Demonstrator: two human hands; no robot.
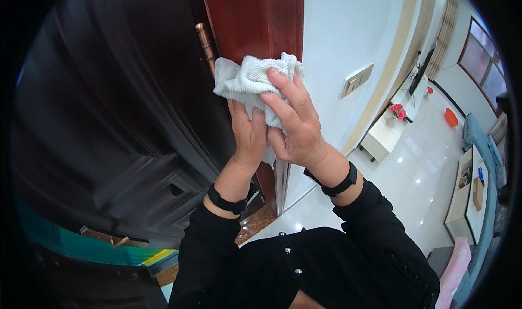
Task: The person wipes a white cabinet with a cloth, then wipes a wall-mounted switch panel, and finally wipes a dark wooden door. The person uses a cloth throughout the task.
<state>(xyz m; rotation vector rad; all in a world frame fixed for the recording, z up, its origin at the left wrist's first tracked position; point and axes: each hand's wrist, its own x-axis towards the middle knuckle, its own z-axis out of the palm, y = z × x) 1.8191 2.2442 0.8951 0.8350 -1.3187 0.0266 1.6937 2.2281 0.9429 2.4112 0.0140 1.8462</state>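
A white textured cloth (244, 83) is bunched against the reddish-brown door frame (253, 21). My right hand (298, 121) grips the cloth from its right side, with the fingers bent over its folds. Just below and to the left, my left hand (249, 138) is closed on the lower part of the same cloth; its fingertips are hidden under the fabric. A copper-coloured hinge (205, 41) sits close to the cloth's upper left, between the frame and the dark panelled door (125, 108).
Right of the frame, a white wall (348, 32) carries a switch plate (356, 81). Farther right are a low white cabinet (381, 138) with pink flowers (398, 111), an orange basin (451, 117), a coffee table (462, 211) and a blue sofa (478, 132).
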